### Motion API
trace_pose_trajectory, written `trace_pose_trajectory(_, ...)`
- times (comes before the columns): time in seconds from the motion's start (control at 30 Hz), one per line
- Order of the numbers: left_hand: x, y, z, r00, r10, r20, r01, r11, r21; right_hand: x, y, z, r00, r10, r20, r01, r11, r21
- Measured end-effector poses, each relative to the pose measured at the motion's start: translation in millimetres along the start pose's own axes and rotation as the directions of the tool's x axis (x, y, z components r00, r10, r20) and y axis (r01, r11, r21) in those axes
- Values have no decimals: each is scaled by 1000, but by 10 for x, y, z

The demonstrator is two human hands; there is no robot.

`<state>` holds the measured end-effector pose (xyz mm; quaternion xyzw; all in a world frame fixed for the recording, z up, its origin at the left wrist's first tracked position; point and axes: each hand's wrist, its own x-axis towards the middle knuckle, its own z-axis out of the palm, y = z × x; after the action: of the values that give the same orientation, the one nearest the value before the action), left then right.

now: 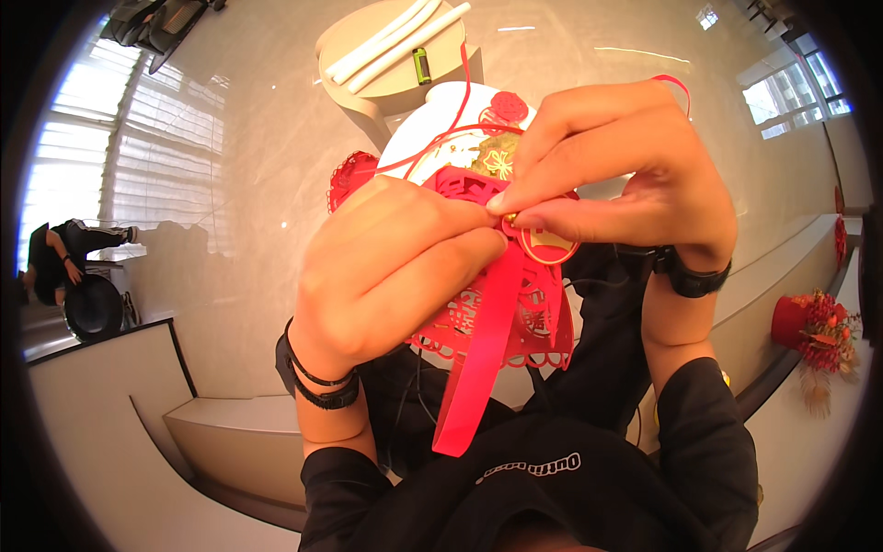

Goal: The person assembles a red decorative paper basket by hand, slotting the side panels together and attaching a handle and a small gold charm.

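Note:
My left hand [395, 262] is closed in a pinch at the top of a wide red ribbon [483, 354], whose loose end hangs toward my lap. Fingertip to fingertip with it, my right hand [635, 166] pinches a narrow red ribbon beside a small gold bead; the grip itself is partly hidden. Under both hands lies a red paper-cut decoration [543, 317] with a scalloped edge. A round red-and-gold pendant [549, 247] rests just below my right thumb. Narrow red ribbon [441, 140] trails across the white surface beyond my hands, and a loop of it rises behind my right hand.
A round beige stool [354, 37] ahead holds white rolls [405, 46] and a green-and-black cylinder [421, 66]. Red cutouts [504, 109] lie on the white surface [405, 138]. At right stands a red pot of flowers [823, 331]. Another person [69, 253] sits far left.

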<state>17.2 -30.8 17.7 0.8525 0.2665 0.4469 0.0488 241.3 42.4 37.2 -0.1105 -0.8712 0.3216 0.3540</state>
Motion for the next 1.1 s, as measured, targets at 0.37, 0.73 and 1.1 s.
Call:
trace_pose_trajectory(0.37, -1, -12, -7, 992, -33, -122, 45, 994, 97, 18, -43, 26, 999, 46, -2, -46, 996, -75)
trace_pose_trajectory(0.73, -18, -19, -88, 984, -123, -125, 136, 985, 104, 40, -142, 13, 998, -7, 63, 15, 991, -131)
trace_pose_trajectory(1.1, -68, -47, -85, 988, -112, -104, 116, 993, 27, 57, -104, 142, 998, -32, -61, 16, 969, -246)
